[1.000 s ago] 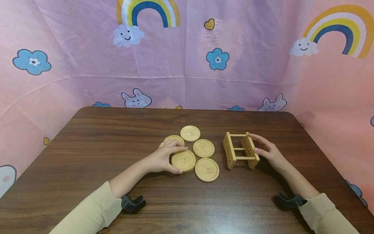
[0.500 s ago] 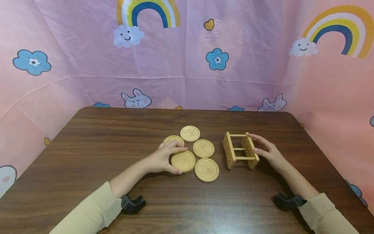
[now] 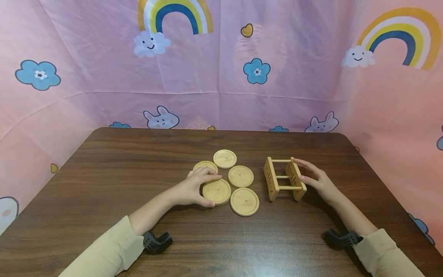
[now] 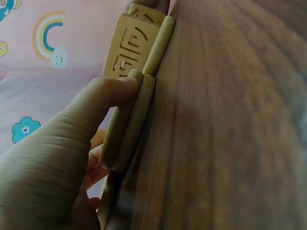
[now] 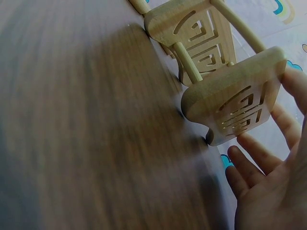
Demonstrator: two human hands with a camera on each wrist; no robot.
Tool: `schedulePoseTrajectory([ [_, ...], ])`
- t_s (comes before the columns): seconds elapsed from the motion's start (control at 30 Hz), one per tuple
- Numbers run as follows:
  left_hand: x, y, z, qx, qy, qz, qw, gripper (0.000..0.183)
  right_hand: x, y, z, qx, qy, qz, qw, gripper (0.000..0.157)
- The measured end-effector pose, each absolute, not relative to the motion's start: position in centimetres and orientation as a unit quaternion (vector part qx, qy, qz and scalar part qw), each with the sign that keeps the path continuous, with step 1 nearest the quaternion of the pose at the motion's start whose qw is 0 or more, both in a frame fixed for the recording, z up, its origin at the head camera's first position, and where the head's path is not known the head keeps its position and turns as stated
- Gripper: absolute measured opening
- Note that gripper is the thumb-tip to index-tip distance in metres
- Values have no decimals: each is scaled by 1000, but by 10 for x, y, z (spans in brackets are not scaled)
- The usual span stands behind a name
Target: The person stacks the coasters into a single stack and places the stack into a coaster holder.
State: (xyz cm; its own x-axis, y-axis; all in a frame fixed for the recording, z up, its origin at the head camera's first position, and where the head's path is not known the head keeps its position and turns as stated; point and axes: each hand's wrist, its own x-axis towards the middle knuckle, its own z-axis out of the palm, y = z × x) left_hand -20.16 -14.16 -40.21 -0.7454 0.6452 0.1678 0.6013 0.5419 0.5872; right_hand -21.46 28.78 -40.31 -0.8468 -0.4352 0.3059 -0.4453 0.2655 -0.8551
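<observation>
My left hand [image 3: 191, 188] grips the upper of two stacked round wooden coasters [image 3: 217, 191], thumb on the near edge and fingers around the far side. A ginkgo leaf is engraved on its top. In the left wrist view the lower coaster [image 4: 135, 125] lies flat beneath it on the table. My right hand [image 3: 320, 184] touches the outer side of a wooden coaster holder [image 3: 271, 180], its fingers loosely extended. The holder has two cut-out side panels joined by thin rods, and no coaster is in it. In the right wrist view the fingers stay along the near panel [image 5: 240, 103].
Around the stack lie more coasters: one at the back [image 3: 225, 159], one partly behind the left hand [image 3: 205, 165], and two on the right, a farther coaster [image 3: 240, 176] and a nearer coaster [image 3: 244, 201]. A printed cloth [image 3: 194, 69] hangs behind the brown table [image 3: 138, 148].
</observation>
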Motion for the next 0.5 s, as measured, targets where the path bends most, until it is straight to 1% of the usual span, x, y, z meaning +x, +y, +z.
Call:
schedulePoseTrajectory([
  [0.2,-201,-142,-401,356,874,328,36,85,-215,289,-404,275,-800,534,5,50],
  [0.5,-201,-139,-399,363,866,342,9,90,-215,289,-403,277,-805,525,10,50],
])
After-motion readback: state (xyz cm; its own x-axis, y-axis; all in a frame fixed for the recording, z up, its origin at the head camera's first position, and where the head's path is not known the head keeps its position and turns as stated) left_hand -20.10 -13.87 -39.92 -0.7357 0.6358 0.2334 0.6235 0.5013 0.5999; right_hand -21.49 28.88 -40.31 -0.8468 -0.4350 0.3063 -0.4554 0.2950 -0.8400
